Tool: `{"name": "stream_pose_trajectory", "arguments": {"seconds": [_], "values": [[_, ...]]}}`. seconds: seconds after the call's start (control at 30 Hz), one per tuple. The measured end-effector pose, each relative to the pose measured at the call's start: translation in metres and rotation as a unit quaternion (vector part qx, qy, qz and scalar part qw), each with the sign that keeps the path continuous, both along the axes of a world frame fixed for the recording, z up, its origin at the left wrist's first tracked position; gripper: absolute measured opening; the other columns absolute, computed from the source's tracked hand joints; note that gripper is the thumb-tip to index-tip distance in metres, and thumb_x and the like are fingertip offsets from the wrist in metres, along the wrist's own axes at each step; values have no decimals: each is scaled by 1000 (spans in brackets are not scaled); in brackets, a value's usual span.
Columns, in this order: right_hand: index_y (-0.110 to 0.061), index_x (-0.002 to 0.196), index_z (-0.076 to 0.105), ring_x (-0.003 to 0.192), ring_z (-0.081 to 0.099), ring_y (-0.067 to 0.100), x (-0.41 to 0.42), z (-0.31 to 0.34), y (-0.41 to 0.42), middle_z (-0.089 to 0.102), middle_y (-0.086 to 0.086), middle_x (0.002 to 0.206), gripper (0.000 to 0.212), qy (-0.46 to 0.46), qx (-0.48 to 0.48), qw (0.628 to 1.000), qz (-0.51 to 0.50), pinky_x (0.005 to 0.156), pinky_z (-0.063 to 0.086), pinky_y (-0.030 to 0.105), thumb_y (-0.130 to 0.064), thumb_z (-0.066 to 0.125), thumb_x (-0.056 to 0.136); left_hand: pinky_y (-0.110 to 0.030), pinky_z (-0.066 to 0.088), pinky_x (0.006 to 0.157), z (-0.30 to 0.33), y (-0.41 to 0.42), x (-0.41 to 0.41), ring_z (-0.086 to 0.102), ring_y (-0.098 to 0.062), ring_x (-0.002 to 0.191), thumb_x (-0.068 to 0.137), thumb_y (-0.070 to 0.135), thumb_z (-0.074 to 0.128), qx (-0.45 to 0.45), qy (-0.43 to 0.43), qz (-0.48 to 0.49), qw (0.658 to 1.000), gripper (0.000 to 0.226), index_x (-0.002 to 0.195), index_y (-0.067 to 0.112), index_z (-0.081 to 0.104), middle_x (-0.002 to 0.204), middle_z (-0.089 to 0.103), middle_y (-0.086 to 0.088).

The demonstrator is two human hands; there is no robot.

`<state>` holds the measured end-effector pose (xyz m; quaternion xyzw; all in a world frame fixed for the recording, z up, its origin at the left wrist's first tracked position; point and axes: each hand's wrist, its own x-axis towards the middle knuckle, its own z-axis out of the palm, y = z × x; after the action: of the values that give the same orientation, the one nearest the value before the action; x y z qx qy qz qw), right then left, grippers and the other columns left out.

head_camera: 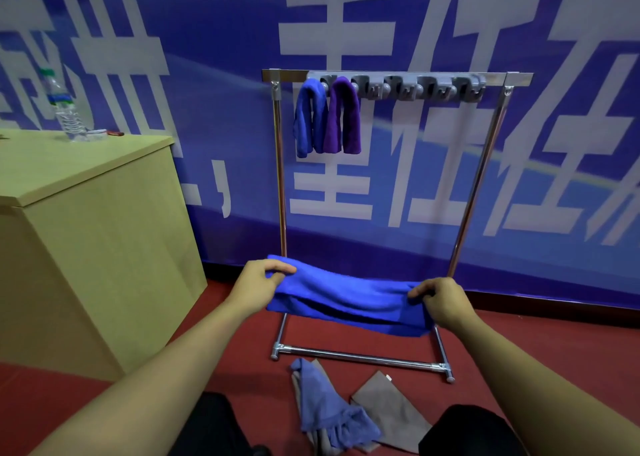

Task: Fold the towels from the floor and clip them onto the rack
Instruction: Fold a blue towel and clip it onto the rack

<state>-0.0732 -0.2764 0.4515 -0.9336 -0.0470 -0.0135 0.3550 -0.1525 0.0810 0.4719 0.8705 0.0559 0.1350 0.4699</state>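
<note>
Head view: blue towel held between both hands before the rack

Head camera looks down two bare forearms toward the rack (391, 77), a chrome frame standing on red floor (242, 334) against a blue banner (207, 39) with large white characters. In front of the rack's lower half, the left hand (258, 284) and right hand (443, 301) each pinch one end of a folded blue towel (346, 303), fingers curled over its top edge. It sags slightly between them, clear of the floor, the left end a little higher than the right.

On the rack's top bar a grey clip strip (415, 86) runs most of the width. Its two leftmost clips carry a hung blue towel (308, 119) and, touching it on the right, a purple towel (343, 119). Both hang doubled over.

On the floor just in front of the rack's base bar lie a crumpled pale-blue towel (325, 410) and, beside it on the right, a flat grey towel (391, 410).

Left of the rack stands a pale wooden bench (86, 233), with a clear plastic bottle (65, 109) upright on its top.
</note>
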Motion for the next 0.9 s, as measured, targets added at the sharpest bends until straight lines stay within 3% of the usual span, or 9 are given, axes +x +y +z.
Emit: {"name": "stream_pose_trajectory", "arguments": {"seconds": [0.1,0.23,0.43,0.53,0.6,0.67,0.77,0.83,0.9], "values": [[-28,64,71,81,59,12,-4,-11,-1,68,-7,77,49,23,-14,1000,1,74,37,14,11,49,85,-22,45,97,14,-20,6,64,-6,101,94,-3,55,56,-6,-36,998,33,97,19,79,106,71,5],[-32,61,68,85,67,17,-7,-29,-7,72,-4,77,47,58,-7,998,-5,77,47,22,8,58,82,-19,43,85,26,-39,12,61,-12,99,96,1,52,102,-9,-79,992,35,103,24,78,98,64,8],[-32,70,71,49,56,-1,-11,-19,9,72,-4,72,39,35,61,997,34,54,42,16,3,63,85,-33,51,97,36,-57,15,67,-6,104,95,8,57,92,25,-150,984,33,102,32,78,108,74,11],[-27,80,75,79,70,23,-17,-3,30,74,14,104,34,45,139,981,127,68,49,23,6,65,86,-38,52,97,35,-60,12,67,-5,104,91,11,63,99,56,-178,977,33,103,40,76,113,72,14],[-26,89,75,107,67,17,-25,9,46,64,6,126,32,65,154,964,207,86,50,15,5,70,84,-39,53,94,35,-60,9,68,-11,102,89,9,63,103,68,-179,976,37,104,41,75,115,71,12],[-37,92,77,124,56,6,-30,16,61,54,-2,139,35,69,134,951,271,105,43,20,-3,76,82,-43,53,87,38,-59,5,69,-21,96,86,6,59,104,77,-189,973,43,102,43,76,112,73,10],[-37,98,78,132,48,-1,-36,20,78,47,-7,148,36,77,138,931,328,115,33,27,-6,79,78,-44,45,65,46,-56,-2,59,-29,74,77,1,52,108,81,-235,963,54,98,44,77,100,74,7],[-28,100,79,129,51,-1,-41,22,86,50,-9,144,33,87,158,921,344,113,34,23,-4,80,77,-47,47,64,55,-55,-5,59,-37,74,73,-2,51,113,72,-250,959,54,96,39,79,95,73,14],[-23,100,79,120,57,0,-46,23,89,61,-7,132,30,104,167,915,353,107,39,20,-5,81,77,-45,49,68,63,-54,-6,63,-33,79,73,-5,52,108,64,-248,961,52,93,34,81,89,73,16]]}}
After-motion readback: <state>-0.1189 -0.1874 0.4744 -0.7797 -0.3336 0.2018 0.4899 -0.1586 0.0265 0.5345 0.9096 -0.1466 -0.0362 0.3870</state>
